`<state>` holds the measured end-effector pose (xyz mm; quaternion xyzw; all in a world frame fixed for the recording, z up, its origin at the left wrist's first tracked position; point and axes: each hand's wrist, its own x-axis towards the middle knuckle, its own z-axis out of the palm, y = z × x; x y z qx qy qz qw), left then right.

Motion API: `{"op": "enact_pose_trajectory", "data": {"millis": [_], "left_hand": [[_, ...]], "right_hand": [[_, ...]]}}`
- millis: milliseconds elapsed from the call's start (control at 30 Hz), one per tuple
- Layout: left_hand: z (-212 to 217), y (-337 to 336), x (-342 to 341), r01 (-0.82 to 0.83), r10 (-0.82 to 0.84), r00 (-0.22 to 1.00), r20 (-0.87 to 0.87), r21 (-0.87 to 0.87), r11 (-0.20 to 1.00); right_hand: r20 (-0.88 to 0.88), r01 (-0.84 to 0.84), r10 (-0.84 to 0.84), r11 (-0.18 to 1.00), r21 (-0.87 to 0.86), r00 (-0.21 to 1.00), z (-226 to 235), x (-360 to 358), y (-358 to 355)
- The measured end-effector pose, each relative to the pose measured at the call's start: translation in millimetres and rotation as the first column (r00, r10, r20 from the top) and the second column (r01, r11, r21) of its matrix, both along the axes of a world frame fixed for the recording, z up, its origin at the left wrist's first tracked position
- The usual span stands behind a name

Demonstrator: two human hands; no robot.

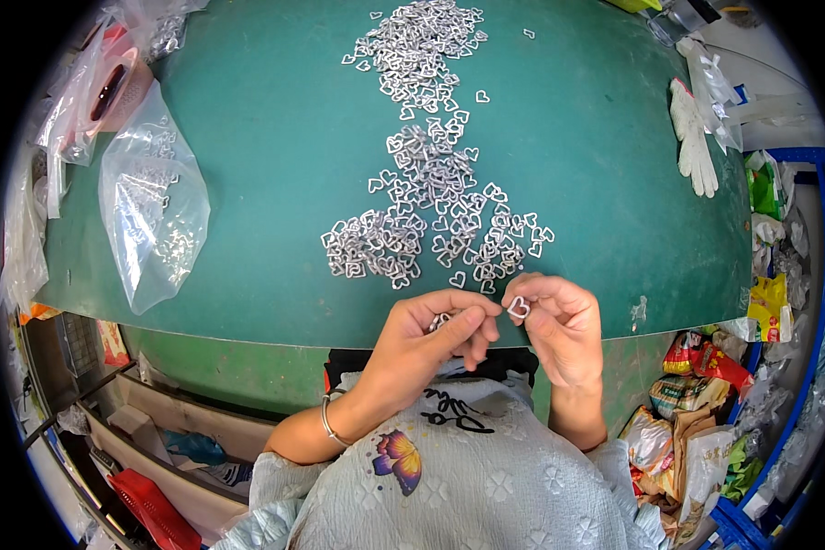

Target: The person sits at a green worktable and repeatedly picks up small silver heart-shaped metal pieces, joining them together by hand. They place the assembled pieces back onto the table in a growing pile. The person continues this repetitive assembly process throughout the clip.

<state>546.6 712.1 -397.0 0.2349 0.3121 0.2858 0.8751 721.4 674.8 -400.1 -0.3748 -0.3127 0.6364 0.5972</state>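
Note:
Between the thumb and fingers of my right hand [564, 325] is a small silver heart-shaped ring [519, 308], held up at the table's near edge. Close beside it, my left hand [435, 335] is curled, with its fingertips almost at the heart. One or more silver hearts [440, 321] show inside the left hand's curled fingers; how many is hidden. Just beyond my hands lie heaps of the same open metal hearts: one at the near left [376, 246], one at the near right [500, 240], and a line of them running back to a far pile [422, 41].
The green table [614, 183] has a clear plastic bag [156, 202] with some hearts at its left. A pink basket [124, 92] stands behind it. A white glove [693, 137] lies at the far right. Bags of packaging [692, 394] fill the floor at right; a drawer [183, 440] is at lower left.

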Motion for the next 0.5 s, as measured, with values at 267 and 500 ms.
{"op": "enact_pose_trajectory", "data": {"millis": [267,500], "left_hand": [[5.9,-0.1,3.6,-0.077,0.077,0.997,0.006,0.069,0.995],[6.2,1.8,0.7,-0.023,0.025,1.000,-0.016,0.144,0.989]], "right_hand": [[-0.006,0.022,-0.022,1.000,0.008,1.000,-0.7,-5.2,-2.1],[0.215,0.053,-0.072,0.994,0.091,0.974,-1.6,-6.7,0.4]]}}
